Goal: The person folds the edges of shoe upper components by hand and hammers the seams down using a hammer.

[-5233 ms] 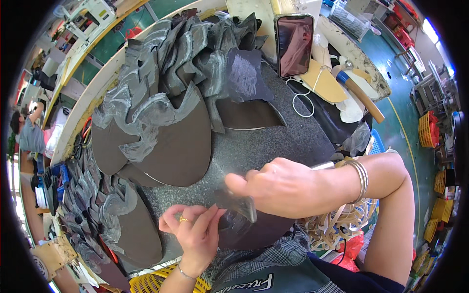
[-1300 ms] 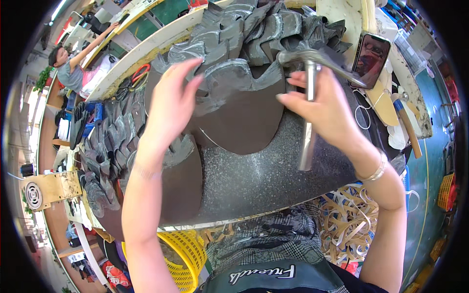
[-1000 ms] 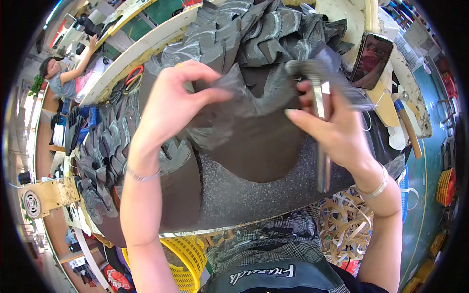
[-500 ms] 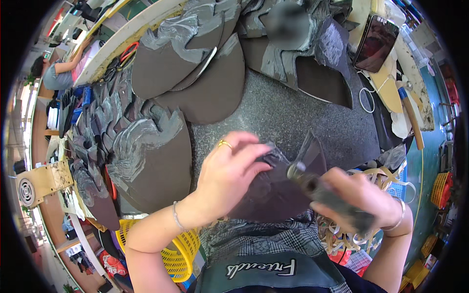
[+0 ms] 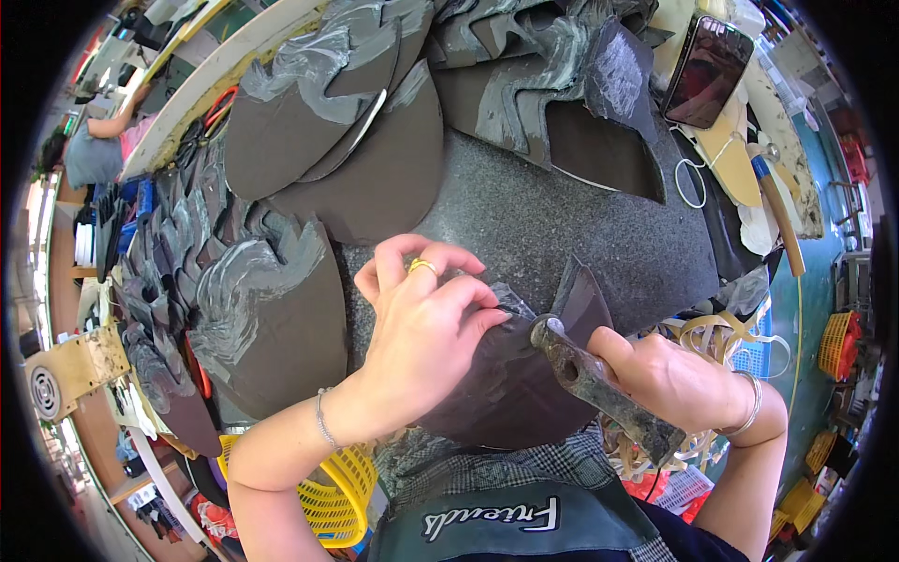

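Both hands busy: left hand [image 5: 426,323] flat, perhaps hiding dark sheet's [image 5: 520,393] edge; right hand [image 5: 679,379] clenching hammer [image 5: 599,389]

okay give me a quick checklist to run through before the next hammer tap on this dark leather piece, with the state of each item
1. Left hand pressing the dark piece flat on the speckled stone slab: ok.
2. Right hand gripped around the hammer handle: ok.
3. Left fingertips clear of the hammer head: not ok, they lie right beside it.
4. Folded flap of the piece standing up next to the hammer head, ready to be flattened: ok.
5. Glue on the hidden fold: cannot tell.
6. Phone and wooden-handled tool away from the striking spot: ok, both lie at the far right of the bench.
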`<state>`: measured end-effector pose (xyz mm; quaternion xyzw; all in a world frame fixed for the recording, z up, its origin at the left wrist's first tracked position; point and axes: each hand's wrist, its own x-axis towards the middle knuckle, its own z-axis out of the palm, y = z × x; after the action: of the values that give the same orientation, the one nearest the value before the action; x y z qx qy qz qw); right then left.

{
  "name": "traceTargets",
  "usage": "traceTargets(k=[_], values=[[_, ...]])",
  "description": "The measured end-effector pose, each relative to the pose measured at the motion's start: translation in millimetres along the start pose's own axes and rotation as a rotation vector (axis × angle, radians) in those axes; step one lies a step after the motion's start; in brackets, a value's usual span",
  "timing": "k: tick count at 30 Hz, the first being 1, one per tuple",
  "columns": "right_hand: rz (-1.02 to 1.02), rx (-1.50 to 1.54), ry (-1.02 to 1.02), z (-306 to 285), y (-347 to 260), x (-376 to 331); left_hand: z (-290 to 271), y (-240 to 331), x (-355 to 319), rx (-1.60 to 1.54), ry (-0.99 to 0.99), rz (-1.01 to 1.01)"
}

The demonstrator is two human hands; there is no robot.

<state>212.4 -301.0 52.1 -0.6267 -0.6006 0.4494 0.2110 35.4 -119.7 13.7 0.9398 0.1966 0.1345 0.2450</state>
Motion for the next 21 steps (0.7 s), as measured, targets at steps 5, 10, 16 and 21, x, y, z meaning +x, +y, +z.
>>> traceTargets(k=[5,10,16,21], values=[[-0.031,-0.064,0.019,1,2,-1,-4,8,8,0.079,-0.054,0.089],[-0.06,0.001,0.054,2,4,-1,1,10,0,0.184,-0.049,0.288],[-0.074,-0.006,0.056,0,4,-5,11,0,-9,0.062,0.072,0.503],[-0.107,0.037,0.057,1,10,-5,16,-9,-7,-0.003,0.124,0.514]])
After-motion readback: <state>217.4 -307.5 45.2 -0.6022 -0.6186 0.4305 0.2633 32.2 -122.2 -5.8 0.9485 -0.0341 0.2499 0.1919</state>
